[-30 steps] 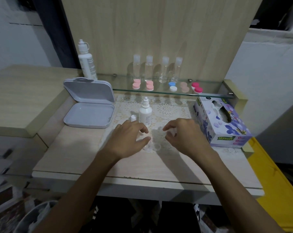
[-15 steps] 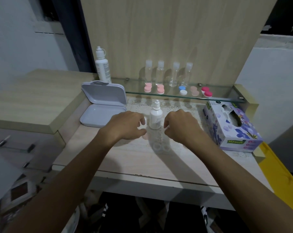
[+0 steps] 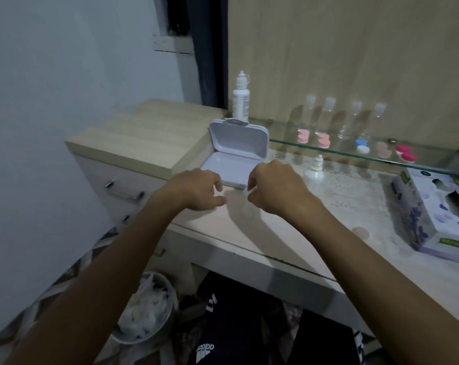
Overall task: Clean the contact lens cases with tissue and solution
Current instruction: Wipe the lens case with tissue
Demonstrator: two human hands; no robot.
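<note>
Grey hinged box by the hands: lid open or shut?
Open. The grey hinged box has its lid standing up at the back, with the shallow tray below showing nothing inside.

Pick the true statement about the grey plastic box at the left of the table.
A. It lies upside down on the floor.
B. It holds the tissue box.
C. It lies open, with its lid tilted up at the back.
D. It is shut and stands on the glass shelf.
C: the grey plastic box lies open on the table, its lid raised at the back, just beyond the two hands.

Both hands, left (image 3: 196, 191) and right (image 3: 273, 189), fingers curled, over the open grey box (image 3: 233, 164).
</note>
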